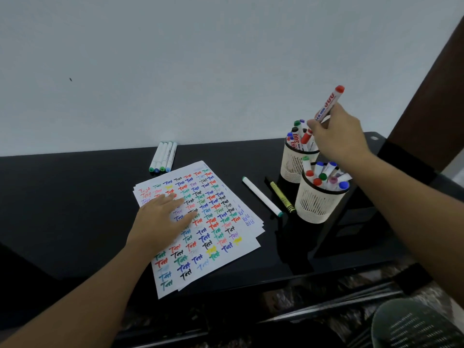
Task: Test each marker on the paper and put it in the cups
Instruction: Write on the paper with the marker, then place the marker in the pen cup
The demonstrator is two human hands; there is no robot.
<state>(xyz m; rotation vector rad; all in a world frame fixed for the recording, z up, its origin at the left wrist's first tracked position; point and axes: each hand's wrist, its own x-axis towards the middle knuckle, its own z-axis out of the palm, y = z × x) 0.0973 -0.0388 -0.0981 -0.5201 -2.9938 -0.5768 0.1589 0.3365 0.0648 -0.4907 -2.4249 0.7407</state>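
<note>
Right hand (339, 136) fingers grip a red marker (326, 109) above the crowded far cup (293, 162); left hand (160, 219) flat on paper (226, 247).

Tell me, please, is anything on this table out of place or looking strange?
Nothing is spilled or damaged. The paper sheets under the left hand are fanned unevenly. A white marker and a yellow-green one lie loose beside the cups, four more by the wall. The right hand holds a red marker.
</note>
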